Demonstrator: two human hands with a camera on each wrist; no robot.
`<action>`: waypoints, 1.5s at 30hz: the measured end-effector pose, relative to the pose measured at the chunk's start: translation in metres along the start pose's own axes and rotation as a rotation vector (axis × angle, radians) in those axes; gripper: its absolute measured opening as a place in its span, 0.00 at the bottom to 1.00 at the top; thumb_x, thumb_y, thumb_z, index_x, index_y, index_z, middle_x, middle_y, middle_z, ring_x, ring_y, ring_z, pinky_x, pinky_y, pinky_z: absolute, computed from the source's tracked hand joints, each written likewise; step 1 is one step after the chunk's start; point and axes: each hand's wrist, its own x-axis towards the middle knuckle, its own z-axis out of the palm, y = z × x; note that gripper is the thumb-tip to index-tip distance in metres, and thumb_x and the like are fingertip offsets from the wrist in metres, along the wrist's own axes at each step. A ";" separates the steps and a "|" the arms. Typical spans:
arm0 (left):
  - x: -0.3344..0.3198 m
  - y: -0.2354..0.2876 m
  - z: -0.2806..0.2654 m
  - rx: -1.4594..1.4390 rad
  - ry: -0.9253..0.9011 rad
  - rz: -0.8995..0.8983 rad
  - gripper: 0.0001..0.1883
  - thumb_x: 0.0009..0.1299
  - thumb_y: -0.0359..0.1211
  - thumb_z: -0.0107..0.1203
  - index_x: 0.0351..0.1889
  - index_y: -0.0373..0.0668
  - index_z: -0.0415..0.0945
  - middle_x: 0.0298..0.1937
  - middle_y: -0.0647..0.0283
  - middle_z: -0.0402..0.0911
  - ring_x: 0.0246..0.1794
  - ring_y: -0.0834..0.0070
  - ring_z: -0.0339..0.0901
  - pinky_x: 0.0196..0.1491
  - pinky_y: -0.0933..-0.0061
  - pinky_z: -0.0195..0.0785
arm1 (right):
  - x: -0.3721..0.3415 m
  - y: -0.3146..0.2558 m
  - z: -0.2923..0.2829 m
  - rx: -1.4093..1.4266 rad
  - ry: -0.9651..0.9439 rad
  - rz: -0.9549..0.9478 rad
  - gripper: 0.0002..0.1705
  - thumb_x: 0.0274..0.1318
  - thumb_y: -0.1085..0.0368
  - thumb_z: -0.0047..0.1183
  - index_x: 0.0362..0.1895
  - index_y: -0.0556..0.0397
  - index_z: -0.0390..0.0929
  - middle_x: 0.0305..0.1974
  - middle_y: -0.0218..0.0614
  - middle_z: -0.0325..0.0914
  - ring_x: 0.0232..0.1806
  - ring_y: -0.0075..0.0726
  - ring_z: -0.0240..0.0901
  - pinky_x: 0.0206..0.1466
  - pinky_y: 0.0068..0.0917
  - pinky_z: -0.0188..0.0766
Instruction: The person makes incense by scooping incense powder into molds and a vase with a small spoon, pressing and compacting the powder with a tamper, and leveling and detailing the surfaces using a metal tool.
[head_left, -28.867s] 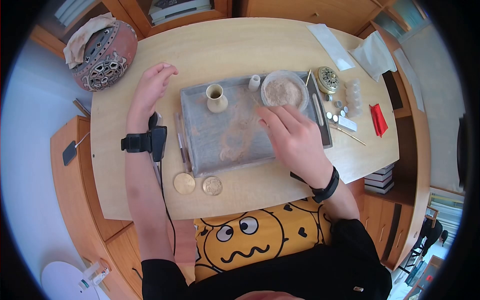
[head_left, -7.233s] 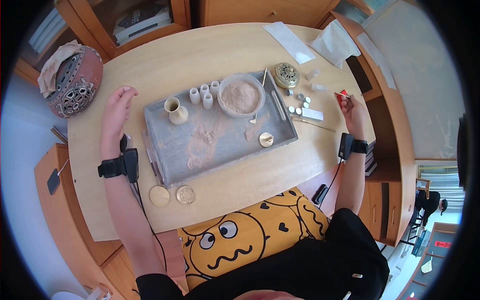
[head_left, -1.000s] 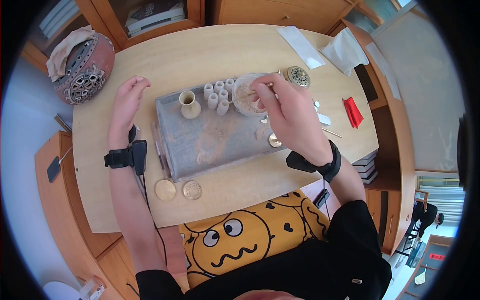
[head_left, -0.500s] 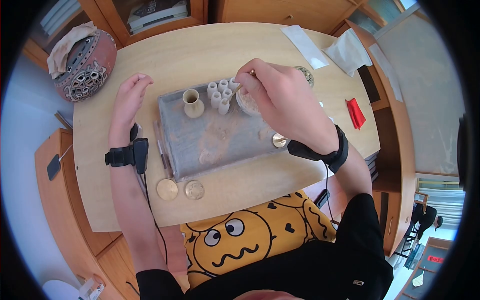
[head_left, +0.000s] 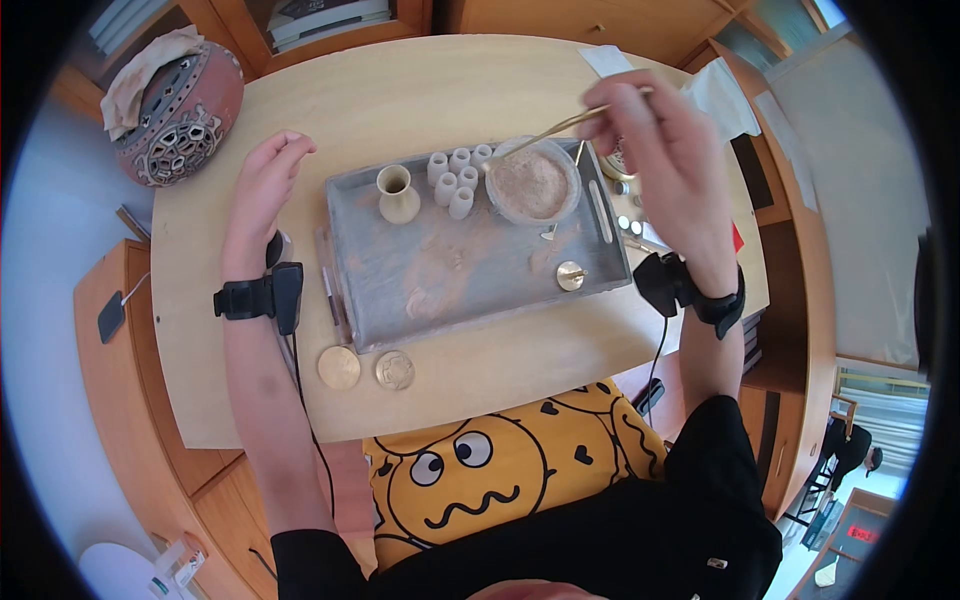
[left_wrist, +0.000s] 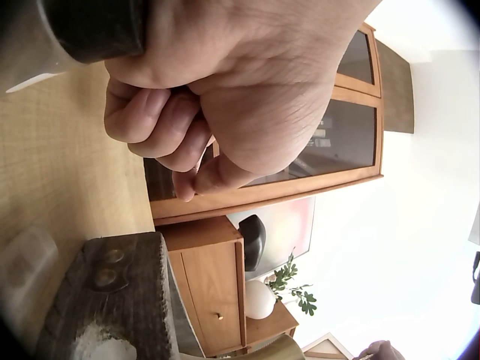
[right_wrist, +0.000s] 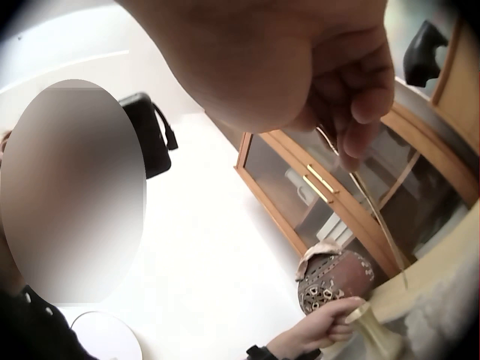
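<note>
In the head view my right hand (head_left: pixel 665 155) pinches a thin brass tool (head_left: pixel 560 127), whose tip lies at the left rim of the bowl of pale powder (head_left: pixel 535 185), beside several small white cups (head_left: pixel 461 203). The right wrist view shows the tool (right_wrist: pixel 379 214) angling down from my fingertips. The cups stand grouped on the grey tray (head_left: pixel 385 320), right of a brass vase (head_left: pixel 398 197). My left hand (head_left: pixel 270 180) hovers left of the tray, fingers loosely curled and holding nothing; in the left wrist view this hand (left_wrist: pixel 247 97) has thumb and index close together.
A knobbed brass piece (head_left: pixel 571 276) and a small flat-ended tool (head_left: pixel 549 235) lie on the tray. Two brass discs (head_left: pixel 339 368) sit before it. A reddish pot (head_left: pixel 180 110) with a cloth stands back left. Small containers (head_left: pixel 625 223) and white sheets lie right.
Since half a second ago my right hand has moved right and away from the cups, drawing the tool tip to the bowl's rim. Compared with 7.2 s ago, more cups stand on the tray.
</note>
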 end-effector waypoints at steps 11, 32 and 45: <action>0.005 -0.007 0.001 0.156 0.053 0.073 0.05 0.73 0.36 0.53 0.35 0.48 0.75 0.20 0.84 0.55 0.17 0.95 0.47 0.20 0.86 0.36 | -0.031 0.089 -0.003 0.449 0.313 0.297 0.20 0.75 0.55 0.40 0.38 0.56 0.76 0.25 0.29 0.74 0.23 0.17 0.64 0.26 0.17 0.58; 0.003 0.003 0.001 0.147 -0.048 -0.099 0.08 0.74 0.38 0.52 0.37 0.45 0.76 0.20 0.83 0.55 0.18 0.94 0.48 0.20 0.85 0.38 | -0.054 0.079 0.009 0.337 0.444 0.053 0.14 0.74 0.64 0.39 0.41 0.58 0.77 0.25 0.30 0.78 0.23 0.15 0.64 0.26 0.15 0.59; 0.000 0.002 0.003 0.179 0.034 0.025 0.08 0.74 0.36 0.53 0.39 0.42 0.76 0.20 0.83 0.58 0.17 0.95 0.50 0.20 0.85 0.39 | -0.057 0.074 0.017 0.338 0.433 -0.002 0.15 0.74 0.65 0.38 0.39 0.59 0.76 0.23 0.30 0.75 0.21 0.16 0.64 0.24 0.15 0.59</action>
